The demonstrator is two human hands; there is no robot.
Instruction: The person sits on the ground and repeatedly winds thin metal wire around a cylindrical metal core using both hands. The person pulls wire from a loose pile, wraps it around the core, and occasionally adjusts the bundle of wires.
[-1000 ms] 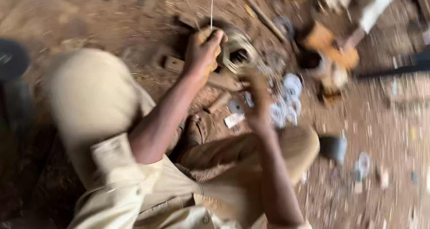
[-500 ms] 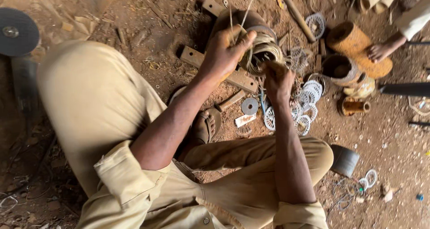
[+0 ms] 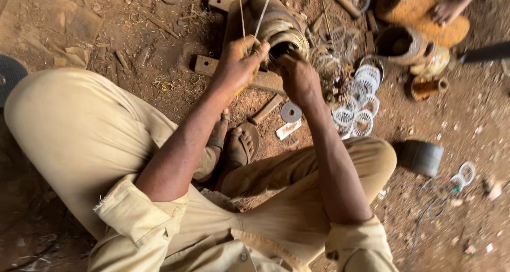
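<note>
The person sits cross-legged on the dirt floor, sandalled foot tucked between the knees. The left hand is closed in a fist around thin wire strands that run up out of frame. The right hand presses against the wire coil; its fingers are hidden, so its grip cannot be told. Farther off, wire rings lie scattered, and another person's hand, cut off at the edge, rests on a rusty cylinder.
</note>
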